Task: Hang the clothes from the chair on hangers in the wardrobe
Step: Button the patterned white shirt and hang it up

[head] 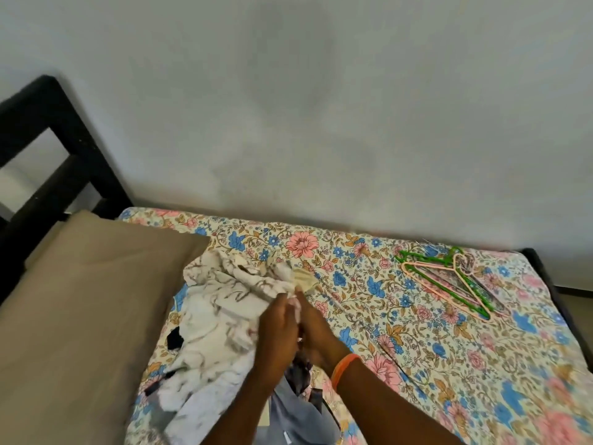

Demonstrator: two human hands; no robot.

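A crumpled white garment with a brown print lies on the floral bed sheet, beside a brown pillow. My left hand and my right hand meet over its right edge, and both pinch the white cloth between them. An orange band circles my right wrist. A grey garment lies under my forearms near the bed's front. Green and pink plastic hangers lie in a small pile on the sheet to the right, well apart from my hands.
A brown pillow covers the left of the bed. A black bed frame rises at the far left. A pale wall runs along the far side of the bed.
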